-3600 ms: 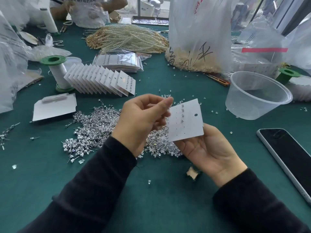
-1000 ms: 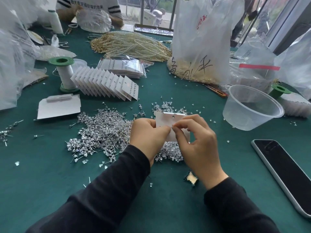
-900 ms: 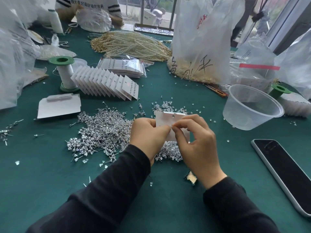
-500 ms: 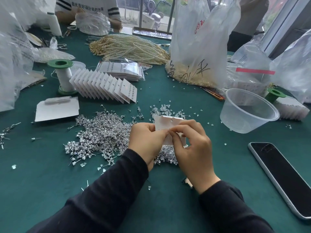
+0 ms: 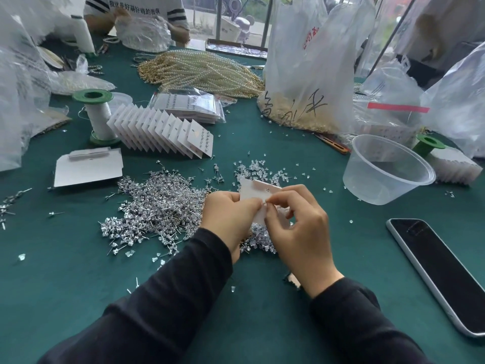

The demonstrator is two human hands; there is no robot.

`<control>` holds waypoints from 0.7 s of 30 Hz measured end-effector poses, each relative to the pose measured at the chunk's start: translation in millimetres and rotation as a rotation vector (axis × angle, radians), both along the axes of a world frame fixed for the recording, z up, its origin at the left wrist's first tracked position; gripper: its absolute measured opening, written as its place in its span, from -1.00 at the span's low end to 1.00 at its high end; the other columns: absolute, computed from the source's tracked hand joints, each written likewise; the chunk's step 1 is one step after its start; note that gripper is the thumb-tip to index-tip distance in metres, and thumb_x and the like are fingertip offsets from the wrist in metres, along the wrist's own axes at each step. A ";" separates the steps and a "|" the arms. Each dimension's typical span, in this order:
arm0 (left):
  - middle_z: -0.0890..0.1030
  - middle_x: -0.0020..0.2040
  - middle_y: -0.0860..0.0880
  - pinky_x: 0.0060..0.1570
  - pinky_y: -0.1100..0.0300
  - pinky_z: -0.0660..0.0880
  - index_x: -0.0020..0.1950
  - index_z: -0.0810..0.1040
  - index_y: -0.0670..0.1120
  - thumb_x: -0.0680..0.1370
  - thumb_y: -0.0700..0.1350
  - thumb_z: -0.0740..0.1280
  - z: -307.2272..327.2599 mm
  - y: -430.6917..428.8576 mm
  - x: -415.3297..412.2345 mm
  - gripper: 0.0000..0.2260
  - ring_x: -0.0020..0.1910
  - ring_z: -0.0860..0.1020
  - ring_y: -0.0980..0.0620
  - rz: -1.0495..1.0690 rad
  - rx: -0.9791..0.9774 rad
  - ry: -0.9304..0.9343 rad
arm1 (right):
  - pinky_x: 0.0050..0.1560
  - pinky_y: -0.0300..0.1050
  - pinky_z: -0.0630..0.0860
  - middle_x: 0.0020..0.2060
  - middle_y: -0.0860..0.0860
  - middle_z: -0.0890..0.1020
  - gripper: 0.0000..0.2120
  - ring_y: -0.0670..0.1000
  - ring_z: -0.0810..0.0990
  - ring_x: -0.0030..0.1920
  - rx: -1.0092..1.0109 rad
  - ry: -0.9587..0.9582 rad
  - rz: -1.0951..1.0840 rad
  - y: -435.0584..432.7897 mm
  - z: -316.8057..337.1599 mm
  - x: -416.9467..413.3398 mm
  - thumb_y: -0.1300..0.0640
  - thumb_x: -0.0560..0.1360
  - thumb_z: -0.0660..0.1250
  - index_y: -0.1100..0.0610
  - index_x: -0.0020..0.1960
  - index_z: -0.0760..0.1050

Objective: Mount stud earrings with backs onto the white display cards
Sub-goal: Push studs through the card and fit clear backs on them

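We work at a green tabletop point(image 5: 78, 285) whose far edge is crowded. A big white plastic bag point(image 5: 309, 61) stands there beside a heap of pearl strands point(image 5: 199, 72). A clear tub point(image 5: 380, 185) sits toward the right edge, with a dark phone point(image 5: 441, 277) nearer the right corner. Left of centre stands a fanned row of finished cards point(image 5: 157, 130), and in front of it lies the loose pile of stud earrings point(image 5: 157, 206).

Above that pile, near the middle of the tabletop, our left hand point(image 5: 228, 219) grips the display card point(image 5: 256, 190) by its left side. Our right hand point(image 5: 301, 232) has thumb and forefinger pressed together on the card, where a thin post sticks out. A few seconds ago the right hand held the card up with its front toward us. It has since been lowered and turned, and both hands have closed on it. We judge a stud is through and a back is going on, though the back itself is too small to see. The scattered clear backs point(image 5: 262, 170) lie just beyond the card.

The bag bears bold black handwritten strokes and red print, neither of which we can read. The shirt point(image 5: 136, 11) of a person across the far edge shows a line of Chinese characters. The phone shows no brand.
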State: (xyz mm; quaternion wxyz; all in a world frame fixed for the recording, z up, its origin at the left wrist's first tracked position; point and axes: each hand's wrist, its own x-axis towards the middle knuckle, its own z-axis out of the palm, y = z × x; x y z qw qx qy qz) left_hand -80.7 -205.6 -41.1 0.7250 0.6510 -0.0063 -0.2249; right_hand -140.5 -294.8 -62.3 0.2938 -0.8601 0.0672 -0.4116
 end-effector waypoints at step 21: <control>0.52 -0.30 -0.17 -0.40 0.33 0.55 -0.08 0.50 -0.35 0.46 -0.54 0.04 23.5 20.4 12.4 -0.73 -0.37 0.59 -0.01 -0.255 -0.194 0.127 | -0.20 -0.13 0.59 -0.32 0.07 0.66 -0.91 -0.01 0.62 -0.32 1.453 -0.065 0.322 -27.3 21.3 -9.3 0.26 0.34 0.32 0.18 -0.23 0.61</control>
